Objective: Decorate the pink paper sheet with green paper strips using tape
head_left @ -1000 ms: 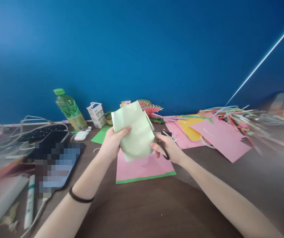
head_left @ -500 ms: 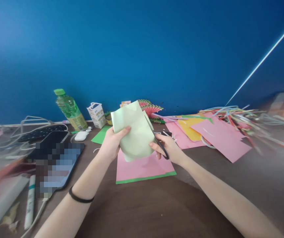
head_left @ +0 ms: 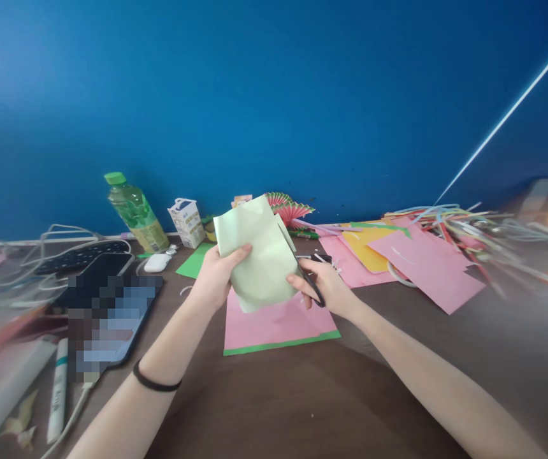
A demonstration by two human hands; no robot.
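The white marker (head_left: 57, 395) at the lower left bore dark lettering along its barrel, too small and skewed to read. The white carton (head_left: 187, 224) carried blue print and the green-capped bottle (head_left: 136, 213) a yellow and green label, but neither gave up a legible word. The screen of the phone (head_left: 130, 322) was blocked out by coarse squares.

The left hand (head_left: 216, 274) pinched the pale green paper (head_left: 262, 258) by its left side, thumb flat across the front, the forearm slanting up from the bottom edge with a black band (head_left: 155, 381) round it. The right hand (head_left: 322, 279) was closed round the scissors (head_left: 318, 296) at the paper's right edge, its forearm reaching in from the lower right. The paper was raised above the pink sheet (head_left: 274, 328) — green-edged along the front — and covered part of it.

The scissors' blades ran along or behind the paper's edge, probably between its layers, though their opening could not be made out. Both forearms were cut off by the frame — the left fingers lay hidden behind the paper
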